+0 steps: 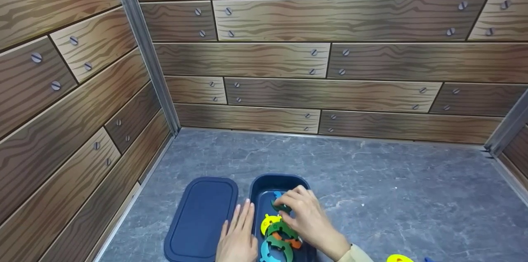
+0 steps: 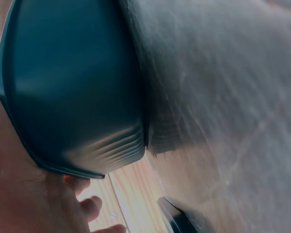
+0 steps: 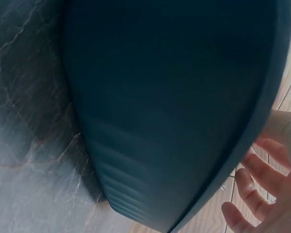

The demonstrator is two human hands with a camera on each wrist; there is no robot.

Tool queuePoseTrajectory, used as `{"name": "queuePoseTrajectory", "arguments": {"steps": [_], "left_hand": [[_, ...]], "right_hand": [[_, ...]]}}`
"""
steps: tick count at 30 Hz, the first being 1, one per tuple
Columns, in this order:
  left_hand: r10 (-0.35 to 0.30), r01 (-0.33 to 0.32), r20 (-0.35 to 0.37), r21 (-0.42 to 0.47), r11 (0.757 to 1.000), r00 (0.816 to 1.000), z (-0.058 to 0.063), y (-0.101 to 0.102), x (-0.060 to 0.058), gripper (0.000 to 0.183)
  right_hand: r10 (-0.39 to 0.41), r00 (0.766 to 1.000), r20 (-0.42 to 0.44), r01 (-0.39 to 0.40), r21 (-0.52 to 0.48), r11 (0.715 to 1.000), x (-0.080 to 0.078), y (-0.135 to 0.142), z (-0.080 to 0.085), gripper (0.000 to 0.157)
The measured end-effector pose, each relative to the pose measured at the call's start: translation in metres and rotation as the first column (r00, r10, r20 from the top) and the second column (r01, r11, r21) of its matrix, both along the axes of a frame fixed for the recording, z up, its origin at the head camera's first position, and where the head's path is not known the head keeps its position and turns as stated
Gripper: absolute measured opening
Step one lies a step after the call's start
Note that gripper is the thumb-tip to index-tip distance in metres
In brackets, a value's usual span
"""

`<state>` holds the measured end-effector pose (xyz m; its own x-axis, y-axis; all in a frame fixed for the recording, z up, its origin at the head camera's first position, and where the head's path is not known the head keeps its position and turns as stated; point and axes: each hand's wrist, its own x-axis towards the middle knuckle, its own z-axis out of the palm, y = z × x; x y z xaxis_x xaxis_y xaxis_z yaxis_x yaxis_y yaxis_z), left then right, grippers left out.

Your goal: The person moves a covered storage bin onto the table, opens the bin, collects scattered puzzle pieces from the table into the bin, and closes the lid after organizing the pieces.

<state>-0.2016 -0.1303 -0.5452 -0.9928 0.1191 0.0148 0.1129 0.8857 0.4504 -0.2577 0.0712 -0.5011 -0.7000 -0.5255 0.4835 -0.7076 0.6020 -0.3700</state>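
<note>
A dark blue rectangular box (image 1: 259, 187) holds several flat, curved toy pieces, among them a yellow piece (image 1: 269, 224), an orange piece (image 1: 295, 243) and a light blue piece (image 1: 268, 254). My right hand (image 1: 307, 218) reaches in over the right rim, thumb and forefinger pinching a dark green curved piece (image 1: 281, 207) near the far end. Fingers straight, my left hand (image 1: 239, 235) rests along the box's left rim. In both wrist views the box's outer wall (image 2: 77, 87) fills much of the picture and hides the pieces inside.
A dark blue lid (image 1: 202, 216) lies flat to the left of the box. At the bottom right edge, a yellow piece (image 1: 399, 258) and a blue piece (image 1: 429, 259) lie on the grey marbled table (image 1: 371, 179). Wood-patterned panels (image 1: 264, 60) wall in the back and sides.
</note>
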Motion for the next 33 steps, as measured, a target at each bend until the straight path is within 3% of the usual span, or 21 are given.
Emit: {"name": "queuePoseTrajectory", "arguments": {"steps": [10, 33], "left_hand": [[0.011, -0.011, -0.005, -0.025, 1.0, 1.0, 0.001, 0.001, 0.0, 0.066], [0.01, -0.009, 0.018, -0.028, 1.0, 1.0, 0.0, 0.001, -0.001, 0.068]], "right_hand": [[-0.029, 0.999, 0.043, 0.027, 0.063, 0.998, 0.003, 0.004, -0.005, 0.033], [-0.084, 0.993, 0.088, 0.087, -0.029, 0.996, 0.019, 0.033, -0.001, 0.028]]}}
